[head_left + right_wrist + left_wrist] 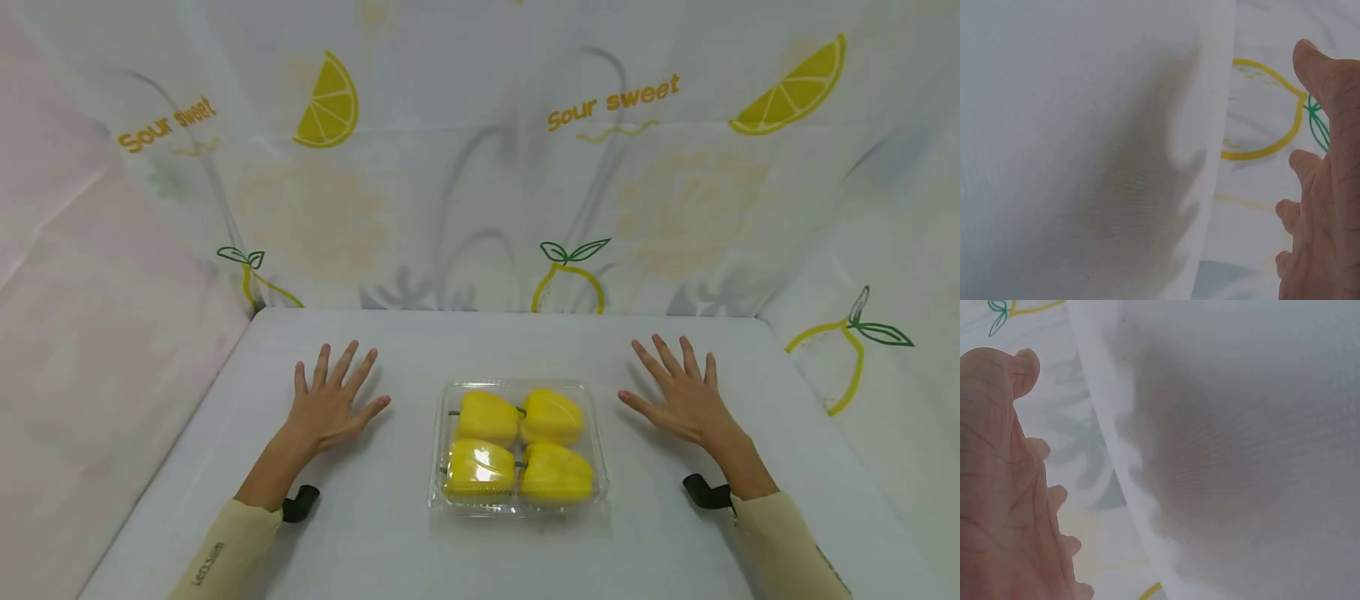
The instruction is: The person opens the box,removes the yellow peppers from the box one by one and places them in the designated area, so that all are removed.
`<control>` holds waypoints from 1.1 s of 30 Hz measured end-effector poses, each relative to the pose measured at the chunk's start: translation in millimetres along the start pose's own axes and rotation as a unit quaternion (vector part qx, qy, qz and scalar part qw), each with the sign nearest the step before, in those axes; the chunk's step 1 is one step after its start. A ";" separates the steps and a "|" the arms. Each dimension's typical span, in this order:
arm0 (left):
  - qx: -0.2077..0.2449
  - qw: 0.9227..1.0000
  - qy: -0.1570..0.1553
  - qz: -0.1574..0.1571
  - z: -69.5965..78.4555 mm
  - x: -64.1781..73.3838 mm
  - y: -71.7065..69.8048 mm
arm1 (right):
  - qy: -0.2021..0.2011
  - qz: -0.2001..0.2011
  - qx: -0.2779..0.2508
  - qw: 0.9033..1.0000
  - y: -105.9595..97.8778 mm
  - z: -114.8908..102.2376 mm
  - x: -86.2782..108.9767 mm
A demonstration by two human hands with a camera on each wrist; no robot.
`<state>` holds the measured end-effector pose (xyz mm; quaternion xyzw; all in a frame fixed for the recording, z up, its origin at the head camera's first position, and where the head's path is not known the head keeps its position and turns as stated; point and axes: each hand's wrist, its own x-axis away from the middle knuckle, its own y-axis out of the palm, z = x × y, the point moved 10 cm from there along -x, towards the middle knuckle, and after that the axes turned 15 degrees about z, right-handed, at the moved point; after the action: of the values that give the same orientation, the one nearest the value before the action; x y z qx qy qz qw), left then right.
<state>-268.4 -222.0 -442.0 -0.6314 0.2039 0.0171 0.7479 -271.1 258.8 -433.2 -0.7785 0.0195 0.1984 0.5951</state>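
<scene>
A clear plastic clamshell box point(525, 509) lies on the white table in the head view, its lid over several yellow bell peppers point(551, 473) with dark green stems. To the left of the box my left hand point(326, 414) is spread, palm down, with straight fingers and nothing in its grasp. On the other side my right hand point(686, 402) is spread the same way, its thumb towards the box. Both wrist views show a palm, the left hand point(1007, 481) and the right hand point(1329, 187), above the table with a shadow below.
The white table point(517, 558) reaches back to a curtain point(450, 192) printed with lemons and words. A pink cloth point(97, 250) hangs along the left side. Dark wrist cameras point(302, 503) sit under both wrists, beside beige sleeves point(232, 542).
</scene>
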 end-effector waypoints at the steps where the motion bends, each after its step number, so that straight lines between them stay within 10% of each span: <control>1: 0.001 1.000 0.000 0.002 0.2 0.3 -1.8 | -0.002 0.001 -0.001 1.000 -0.6 -1.3 -0.3; 33: 0.029 0.998 0.060 -0.011 48.2 14.5 -34.5 | -0.013 -0.034 -0.137 0.990 -22.8 -29.3 14.7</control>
<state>-231.7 -186.4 -408.7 -0.6115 0.2418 -0.0343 0.7526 -243.1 241.0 -410.9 -0.8504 -0.0423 0.1893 0.4890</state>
